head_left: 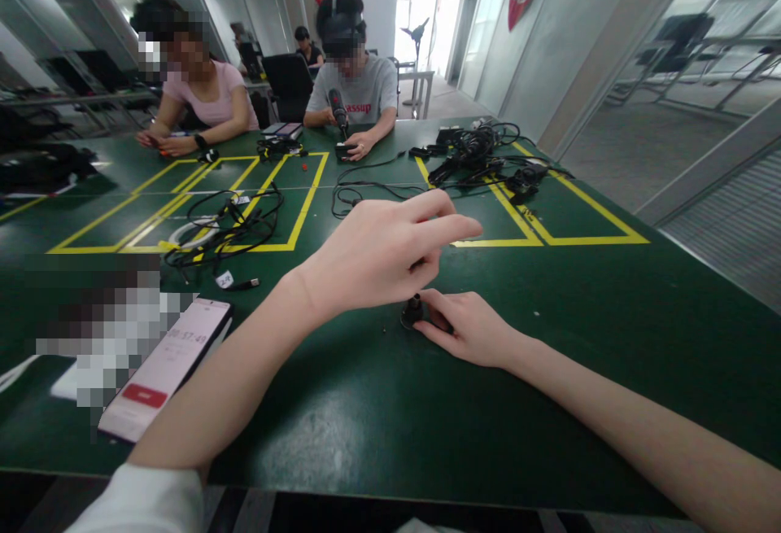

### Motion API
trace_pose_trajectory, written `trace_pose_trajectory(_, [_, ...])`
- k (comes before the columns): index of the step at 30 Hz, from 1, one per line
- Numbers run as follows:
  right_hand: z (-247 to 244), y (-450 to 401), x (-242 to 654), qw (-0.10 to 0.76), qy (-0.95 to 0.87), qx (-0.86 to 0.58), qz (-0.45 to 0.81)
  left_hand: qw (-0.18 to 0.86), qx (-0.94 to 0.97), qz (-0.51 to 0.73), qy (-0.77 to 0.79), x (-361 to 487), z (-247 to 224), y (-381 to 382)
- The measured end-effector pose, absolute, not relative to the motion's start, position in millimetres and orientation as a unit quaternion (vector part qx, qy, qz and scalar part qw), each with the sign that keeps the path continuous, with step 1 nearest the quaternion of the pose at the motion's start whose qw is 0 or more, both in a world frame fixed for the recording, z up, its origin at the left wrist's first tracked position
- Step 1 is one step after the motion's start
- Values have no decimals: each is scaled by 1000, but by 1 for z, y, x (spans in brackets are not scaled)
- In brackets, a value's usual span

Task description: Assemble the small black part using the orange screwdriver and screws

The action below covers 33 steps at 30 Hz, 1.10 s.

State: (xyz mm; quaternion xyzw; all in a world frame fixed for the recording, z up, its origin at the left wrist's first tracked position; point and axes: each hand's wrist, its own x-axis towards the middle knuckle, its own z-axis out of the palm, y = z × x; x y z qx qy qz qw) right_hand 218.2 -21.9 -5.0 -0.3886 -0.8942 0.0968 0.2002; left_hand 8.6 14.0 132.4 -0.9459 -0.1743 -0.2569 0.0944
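A small black object with a round, wider base (pixel 412 315) stands on the green table. The thumb and fingertips of my right hand (pixel 467 325) close on its right side. Directly above it is my left hand (pixel 390 252), palm down, its thumb and index finger bent together and another finger stretched out to the right. Whatever those two fingertips may hold is hidden. The top of the black object reaches up to just beneath the left thumb.
A phone (pixel 176 362) lies at the left near edge. Behind it are a cable coil (pixel 232 224) and a tagged plug (pixel 244 282). More black cables (pixel 482 155) are piled at the back right. Across the green table (pixel 342 435) sit two people, one holding a tool (pixel 338 110).
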Motion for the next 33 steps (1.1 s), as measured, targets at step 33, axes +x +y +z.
trace_pose_trajectory(33, [-6,-21,218,207,-895,-383,97,120,-947,-239,-175,9,135,10])
